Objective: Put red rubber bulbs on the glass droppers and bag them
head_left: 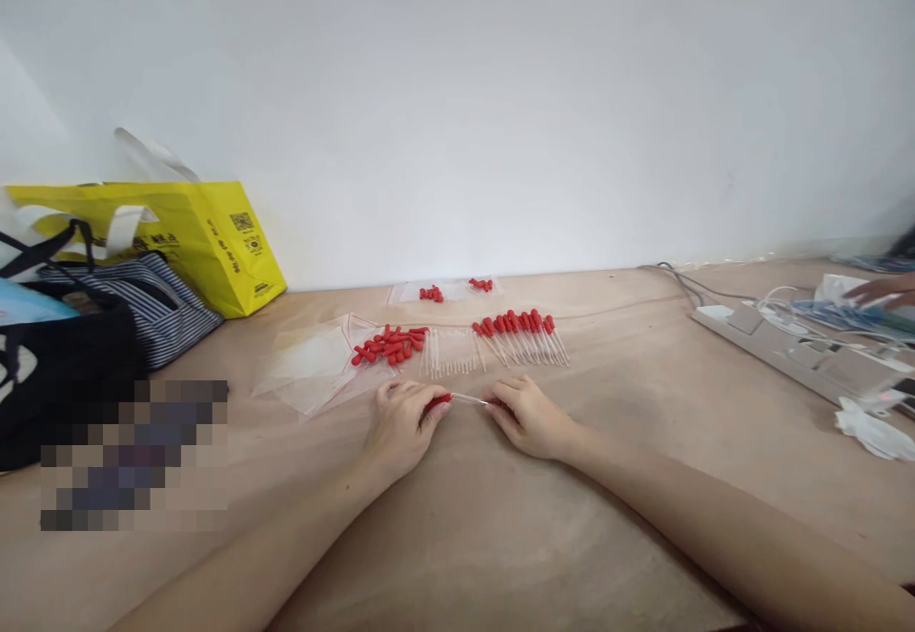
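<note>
Bare forearms [300,527] come in low from both sides over the brown tabletop [457,537], person facing the wall [500,108]. Left hand [404,422]: pinched on a red piece [438,401], thumb below, fingers over. Right hand [529,422]: fingertips pinched on the far end of a thin pale stick [468,399]. Stick spans the gap between the hands, its other end meeting the red piece; how deep it sits, can't tell from where I stand. Hands apart, both just above or on the table, can't tell which.

Just beyond the hands, left to right: flat clear bags [307,365]; a heap of loose red pieces [393,348] at their right end; a row of bare sticks [454,356]; a row of red-topped sticks [516,322], red ends toward the wall. Further back, near the wall, two small red clusters [431,295] on clear plastic.

Far left: yellow bag [214,241] with white handles, tilted, striped pouch [153,303] and black bag [64,365] in front. Far right: white power strip [758,351], plugs and cables on it, crumpled white tissue [876,430] near its close end. Another person's hand [886,291] at the right edge, just beyond the strip.
</note>
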`<state>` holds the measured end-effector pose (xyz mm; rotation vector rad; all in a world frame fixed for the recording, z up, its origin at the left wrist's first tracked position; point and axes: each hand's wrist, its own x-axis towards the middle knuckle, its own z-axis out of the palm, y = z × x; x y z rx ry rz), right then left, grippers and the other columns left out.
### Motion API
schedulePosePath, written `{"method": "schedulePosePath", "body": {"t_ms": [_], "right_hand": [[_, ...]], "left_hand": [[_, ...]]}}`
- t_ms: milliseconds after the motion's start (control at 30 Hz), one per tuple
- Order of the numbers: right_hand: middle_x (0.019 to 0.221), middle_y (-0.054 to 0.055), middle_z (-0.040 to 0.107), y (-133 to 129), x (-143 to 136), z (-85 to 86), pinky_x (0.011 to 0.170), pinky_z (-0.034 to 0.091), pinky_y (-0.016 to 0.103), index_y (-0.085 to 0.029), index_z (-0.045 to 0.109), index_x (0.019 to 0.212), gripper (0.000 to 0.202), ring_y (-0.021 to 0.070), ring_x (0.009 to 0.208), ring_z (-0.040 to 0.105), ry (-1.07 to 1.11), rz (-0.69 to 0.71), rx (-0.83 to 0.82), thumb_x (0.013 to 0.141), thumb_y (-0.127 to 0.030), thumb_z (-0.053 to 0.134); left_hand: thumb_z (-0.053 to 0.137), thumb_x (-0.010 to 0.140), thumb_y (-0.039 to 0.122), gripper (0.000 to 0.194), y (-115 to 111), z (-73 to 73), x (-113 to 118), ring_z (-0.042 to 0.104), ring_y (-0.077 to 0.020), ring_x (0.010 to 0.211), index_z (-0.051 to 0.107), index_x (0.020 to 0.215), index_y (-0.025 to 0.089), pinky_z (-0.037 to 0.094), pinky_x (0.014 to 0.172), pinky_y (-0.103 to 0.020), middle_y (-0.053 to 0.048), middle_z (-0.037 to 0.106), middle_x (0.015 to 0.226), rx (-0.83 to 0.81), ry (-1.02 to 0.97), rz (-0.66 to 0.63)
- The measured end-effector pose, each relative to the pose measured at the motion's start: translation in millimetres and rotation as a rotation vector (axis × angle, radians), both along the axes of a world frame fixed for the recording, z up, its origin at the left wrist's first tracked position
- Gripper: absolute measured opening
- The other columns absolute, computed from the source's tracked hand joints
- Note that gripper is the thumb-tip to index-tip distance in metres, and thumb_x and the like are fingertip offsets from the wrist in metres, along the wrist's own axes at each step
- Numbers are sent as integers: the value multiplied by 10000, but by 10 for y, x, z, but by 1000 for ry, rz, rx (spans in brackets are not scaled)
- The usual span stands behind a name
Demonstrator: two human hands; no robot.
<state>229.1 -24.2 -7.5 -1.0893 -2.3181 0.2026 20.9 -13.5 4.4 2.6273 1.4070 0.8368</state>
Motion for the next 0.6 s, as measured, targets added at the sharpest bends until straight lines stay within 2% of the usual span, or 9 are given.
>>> {"method": "schedulePosePath", "body": {"t_ms": [167,333,600], "right_hand": [[826,34,607,3,-20,-26,689,325,270,-196,564,1027,266,128,736,524,55,50,74,828,-116,408],[749,36,594,16,-36,-31,658,294,266,-167,603,946,219,119,684,501,106,53,178,857,-197,405],[632,-4,552,-7,-3,19,637,193,306,-184,612,833,229,105,613,451,-42,31,407,828,-141,388]], "left_hand": [[440,833,254,142,8,-3,-2,567,-158,787,581,832,232,255,814,-364,25,654,811,6,-33,-27],[434,836,268,162,2,-11,16,569,-151,733,585,797,224,248,812,-371,29,646,738,7,-49,-67],[430,837,261,174,-52,20,34,576,-139,715,586,774,217,202,900,-404,23,653,734,35,-10,-154]]}}
